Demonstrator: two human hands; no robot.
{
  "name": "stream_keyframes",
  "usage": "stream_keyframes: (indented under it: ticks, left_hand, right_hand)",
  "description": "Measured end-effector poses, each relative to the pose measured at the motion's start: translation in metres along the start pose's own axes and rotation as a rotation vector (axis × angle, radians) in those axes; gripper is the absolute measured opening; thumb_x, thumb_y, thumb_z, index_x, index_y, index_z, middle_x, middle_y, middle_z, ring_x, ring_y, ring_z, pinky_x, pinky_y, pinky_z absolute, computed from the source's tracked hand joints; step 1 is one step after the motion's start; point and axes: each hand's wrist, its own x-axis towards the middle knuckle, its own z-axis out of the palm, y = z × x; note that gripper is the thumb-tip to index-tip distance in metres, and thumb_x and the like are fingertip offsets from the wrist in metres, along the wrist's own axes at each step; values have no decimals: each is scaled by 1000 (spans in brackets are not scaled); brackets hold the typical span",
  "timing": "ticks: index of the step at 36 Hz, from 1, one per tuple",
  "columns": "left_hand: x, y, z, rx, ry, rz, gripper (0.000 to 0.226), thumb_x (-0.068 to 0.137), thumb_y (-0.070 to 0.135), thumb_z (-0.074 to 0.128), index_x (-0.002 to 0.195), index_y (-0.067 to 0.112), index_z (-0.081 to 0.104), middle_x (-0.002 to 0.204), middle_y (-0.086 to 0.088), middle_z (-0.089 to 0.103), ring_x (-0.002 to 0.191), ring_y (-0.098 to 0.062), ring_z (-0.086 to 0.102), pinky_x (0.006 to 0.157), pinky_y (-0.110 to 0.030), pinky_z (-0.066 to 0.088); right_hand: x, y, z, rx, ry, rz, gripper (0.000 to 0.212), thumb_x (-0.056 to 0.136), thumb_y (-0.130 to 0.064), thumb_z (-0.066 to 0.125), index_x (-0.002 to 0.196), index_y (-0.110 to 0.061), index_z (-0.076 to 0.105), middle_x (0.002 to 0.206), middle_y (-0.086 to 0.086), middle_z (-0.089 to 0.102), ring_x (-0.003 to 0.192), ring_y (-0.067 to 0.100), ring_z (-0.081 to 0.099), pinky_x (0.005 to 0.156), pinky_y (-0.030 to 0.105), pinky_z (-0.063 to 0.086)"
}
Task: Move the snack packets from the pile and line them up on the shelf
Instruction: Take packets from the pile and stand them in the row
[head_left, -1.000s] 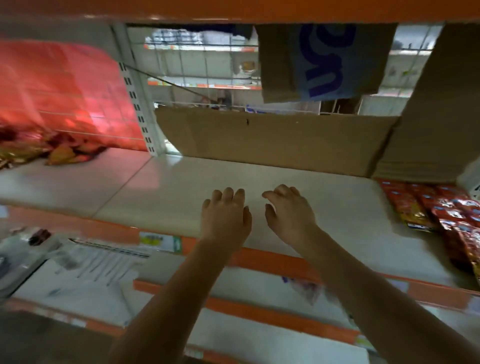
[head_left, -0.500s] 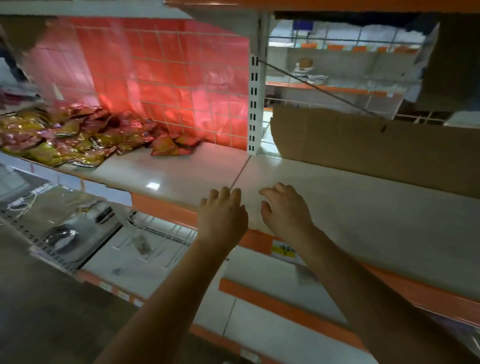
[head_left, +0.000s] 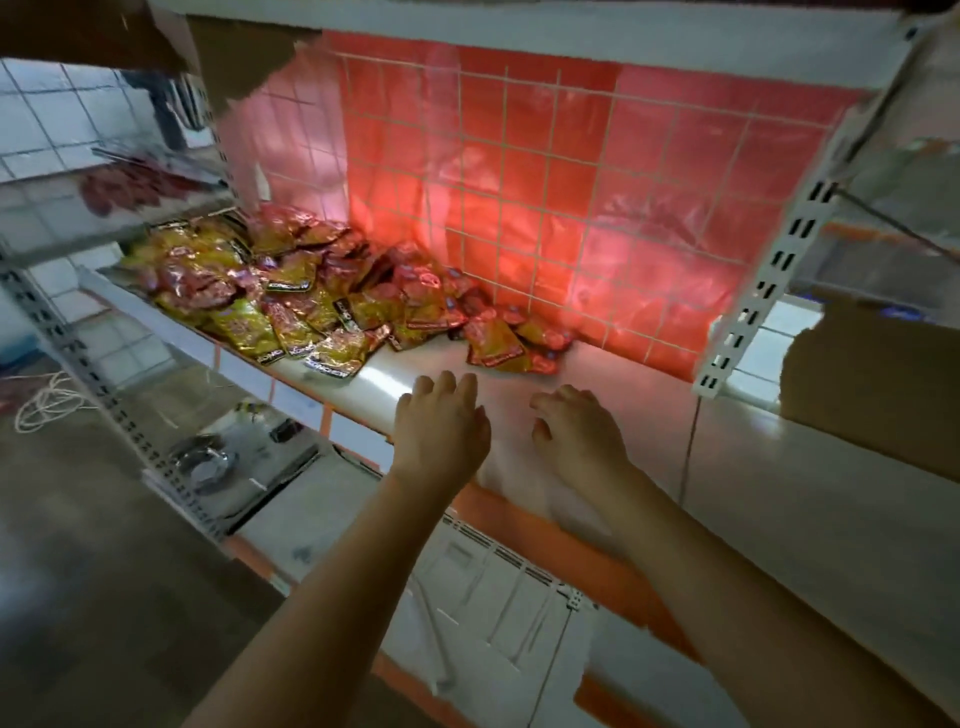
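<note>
Stretching across the view, the white shelf (head_left: 649, 431) carried an orange strip along its front edge, and behind it stood a wire grid backed with red plastic sheet (head_left: 561, 208). At the right a torn piece of cardboard (head_left: 872, 395) leaned on the shelf past the slotted white upright (head_left: 769, 275). The pile of snack packets (head_left: 291, 291), yellow and red foil, lay heaped toward the left and back of the shelf, its nearest packets just beyond my fingertips. Lower shelves showed beneath, with a coil of white cord (head_left: 41, 400) on the floor at the left.

My left hand (head_left: 441, 431) hovered over the shelf's front edge, palm down, fingers straight and close together, grasping nothing. My right hand (head_left: 576, 431) was just beside it over the bare shelf, fingers loosely bent and released, also empty. Neither hand touched a packet; whether they touched the shelf I could not tell.
</note>
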Motion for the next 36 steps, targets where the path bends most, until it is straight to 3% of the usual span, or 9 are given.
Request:
stream_keyframes:
  ticks: [3,6,9,12,16,24,29,33,36]
  left_hand:
    - [21,-37,7,-24,-8,0,36,91,25,50,122,6,54,108,-16,59,103,-35,51,78,-38,42]
    - [47,-76,16,-58,-89,27,40,93,26,46,129,10,48,123,-12,53,114,-32,47,86,-37,40]
    - [81,-108,26,-335,-181,-33,38,88,20,52,126,12,52,119,-12,56,111,-31,52,86,-36,43]
    - [120,-128,32,-537,-216,-134,30,81,10,55,111,8,54,102,-16,61,95,-35,59,79,-36,48]
    - [160,-138,39,-662,-234,-202,38,80,9,56,117,6,46,110,-16,60,102,-35,58,88,-43,49]
    - [197,-140,55,-439,-349,-176,81,83,55,60,138,4,31,132,-17,47,118,-35,50,92,-41,43]
    - [207,-137,55,-328,-445,-208,93,81,55,63,143,1,21,138,-17,40,123,-33,47,95,-41,42]
    - [211,-137,55,-286,-486,-204,85,76,53,68,137,4,35,131,-15,49,115,-30,54,90,-39,48]
    - [210,-137,50,-245,-479,-181,58,87,36,62,132,5,42,131,-15,49,117,-29,53,91,-36,46]
  right_hand:
    - [33,-19,14,56,53,33,36,89,-14,46,121,-19,61,125,5,57,110,27,51,86,33,43]
    - [67,-39,30,242,112,125,31,80,-9,50,102,-15,70,104,7,68,97,27,60,76,36,49]
    - [98,-61,36,385,168,272,22,79,-18,52,85,-8,70,88,11,69,84,28,61,70,36,44]
    - [128,-74,39,388,219,394,23,85,-15,55,103,-9,68,108,14,66,102,31,57,83,36,43]
    - [155,-72,45,284,285,479,45,83,-9,57,128,-13,54,132,13,51,122,31,42,100,35,33]
    - [172,-58,68,164,205,708,73,77,-56,62,139,-24,40,145,6,37,130,28,39,103,39,35]
    - [170,-63,71,190,197,821,84,82,-52,60,145,-9,25,147,13,32,132,33,35,106,41,29]
    - [164,-66,70,204,231,800,82,82,-53,58,144,-10,24,146,13,33,129,33,39,101,41,33]
    - [163,-64,65,237,186,838,74,81,-60,54,137,-14,41,138,13,46,122,34,48,99,42,38]
